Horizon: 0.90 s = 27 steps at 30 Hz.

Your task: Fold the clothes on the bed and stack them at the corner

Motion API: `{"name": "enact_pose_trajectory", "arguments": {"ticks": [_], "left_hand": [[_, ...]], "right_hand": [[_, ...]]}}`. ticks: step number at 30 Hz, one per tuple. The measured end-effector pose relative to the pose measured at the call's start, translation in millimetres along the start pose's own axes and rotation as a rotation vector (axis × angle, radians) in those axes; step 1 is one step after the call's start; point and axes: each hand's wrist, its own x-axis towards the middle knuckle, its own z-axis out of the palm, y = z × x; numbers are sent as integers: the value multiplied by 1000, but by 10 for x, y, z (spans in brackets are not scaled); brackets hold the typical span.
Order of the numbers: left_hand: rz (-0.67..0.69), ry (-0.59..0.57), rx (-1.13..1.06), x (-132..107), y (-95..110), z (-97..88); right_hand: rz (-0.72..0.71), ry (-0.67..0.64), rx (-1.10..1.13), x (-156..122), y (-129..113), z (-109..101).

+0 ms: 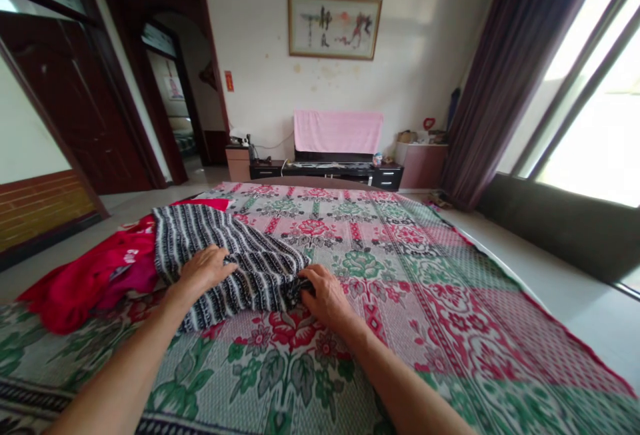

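Note:
A black-and-white striped garment (pixel 235 255) lies on a floral bedspread (pixel 410 268) in front of me. My left hand (pixel 203 270) rests flat on the garment's near part, fingers stretched out. At the garment's right end, my right hand (pixel 323 295) has its fingers curled round a bunched fold of the cloth. A red garment (pixel 95 275) lies heaped to the left, partly under the striped one.
Beyond the bed stands a low black cabinet (pixel 325 172) with a pink cloth (pixel 337 132) draped over what stands on it. A dark doorway (pixel 170 95) is at the left. A curtain (pixel 500 82) and large window (pixel 595 108) are at the right.

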Motion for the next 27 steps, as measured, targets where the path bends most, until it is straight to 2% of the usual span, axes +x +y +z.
{"name": "enact_pose_trajectory", "arguments": {"ticks": [3,5,8,10,14,17,19,22,25,27], "left_hand": [[-15,92,53,-17,68,-13],[-23,148,47,-14,103,-67],[-1,219,-57,-10,194,-206],[55,222,-198,-19,297,-299],[217,107,-504,-63,503,-385],[312,-34,-618,-107,536,-386],[411,-127,-570,-138,493,-388],[515,-262,-380,-184,397,-391],[478,-362,-202,-210,349,-352],[434,-339,-131,-202,357,-286]], "right_hand": [[13,25,43,-1,24,13],[74,92,110,17,60,22],[256,272,303,89,174,-15],[407,422,505,152,307,-101],[623,713,920,213,657,-386],[680,905,1015,187,862,-563],[706,968,1019,171,931,-624],[720,1017,1041,188,972,-697],[693,1134,1081,210,1047,-854],[662,1259,1055,182,1141,-1005]]}}
